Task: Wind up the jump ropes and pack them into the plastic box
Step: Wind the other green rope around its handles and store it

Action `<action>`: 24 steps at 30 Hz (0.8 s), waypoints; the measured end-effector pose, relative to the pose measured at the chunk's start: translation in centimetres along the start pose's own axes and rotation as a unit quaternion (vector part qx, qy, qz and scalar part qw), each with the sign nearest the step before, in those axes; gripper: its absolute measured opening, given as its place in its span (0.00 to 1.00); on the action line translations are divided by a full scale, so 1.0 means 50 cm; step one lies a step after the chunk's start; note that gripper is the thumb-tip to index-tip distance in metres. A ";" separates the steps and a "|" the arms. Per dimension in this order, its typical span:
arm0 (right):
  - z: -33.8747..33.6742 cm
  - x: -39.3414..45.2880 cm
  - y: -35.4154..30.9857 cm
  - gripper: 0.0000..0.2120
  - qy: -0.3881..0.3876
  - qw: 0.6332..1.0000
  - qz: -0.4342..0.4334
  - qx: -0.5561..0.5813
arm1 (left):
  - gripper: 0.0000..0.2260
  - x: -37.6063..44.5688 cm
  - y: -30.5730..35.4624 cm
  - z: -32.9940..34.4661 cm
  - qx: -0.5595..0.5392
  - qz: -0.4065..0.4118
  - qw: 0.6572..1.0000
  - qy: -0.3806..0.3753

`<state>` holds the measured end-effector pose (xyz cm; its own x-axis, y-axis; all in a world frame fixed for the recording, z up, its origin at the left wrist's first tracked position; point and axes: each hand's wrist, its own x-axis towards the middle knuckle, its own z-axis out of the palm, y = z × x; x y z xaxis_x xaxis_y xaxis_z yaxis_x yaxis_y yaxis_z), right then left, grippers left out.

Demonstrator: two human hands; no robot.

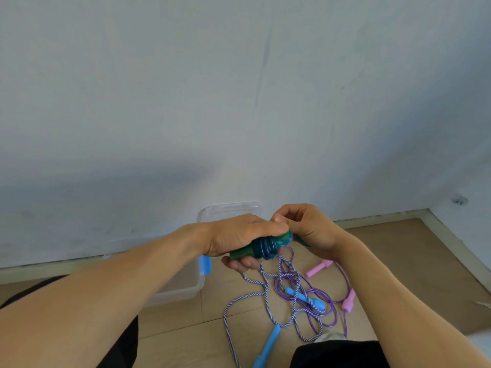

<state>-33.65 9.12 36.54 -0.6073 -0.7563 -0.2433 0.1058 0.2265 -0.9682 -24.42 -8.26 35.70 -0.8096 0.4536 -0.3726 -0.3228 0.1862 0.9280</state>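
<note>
My left hand (236,239) grips the green handles of a jump rope (265,249) whose dark blue cord is coiled tightly around them. My right hand (305,229) pinches the cord end at the top of that bundle. Below on the floor lie a blue-and-white striped rope with light blue handles (305,298) and a purple rope with pink handles (318,268), loose and tangled together. The clear plastic box (186,288) with a blue latch stands on the floor to the left, mostly hidden by my left forearm.
The box's clear lid (231,209) leans against the pale wall behind my hands. A baseboard runs along the wall and a corner lies at the right. My dark-clothed knees are at the bottom left and bottom right.
</note>
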 end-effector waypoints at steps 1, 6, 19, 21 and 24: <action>-0.004 0.001 0.000 0.06 0.010 1.000 0.001 0.009 | 0.27 0.000 0.003 -0.002 -0.021 0.011 1.000 0.011; -0.013 0.006 0.006 0.08 0.057 0.998 -0.002 0.010 | 0.21 -0.006 0.020 -0.014 -0.080 0.051 0.989 0.110; 0.005 0.023 -0.008 0.07 0.222 0.972 -0.073 -0.020 | 0.22 0.013 0.023 -0.017 -0.285 0.085 0.925 0.237; 0.012 0.021 -0.014 0.08 0.229 0.969 -0.091 -0.010 | 0.21 0.013 0.024 -0.019 -0.290 0.090 0.920 0.249; 0.026 0.018 -0.023 0.09 0.233 0.965 -0.117 0.007 | 0.19 0.016 0.022 -0.020 -0.276 0.087 0.914 0.286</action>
<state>-33.26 7.39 37.36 -0.9038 -0.4268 0.0303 -0.0674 0.0721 -0.9951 -25.92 -8.57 36.43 -0.9449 -0.1234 -0.3031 -0.2362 -0.3840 0.8926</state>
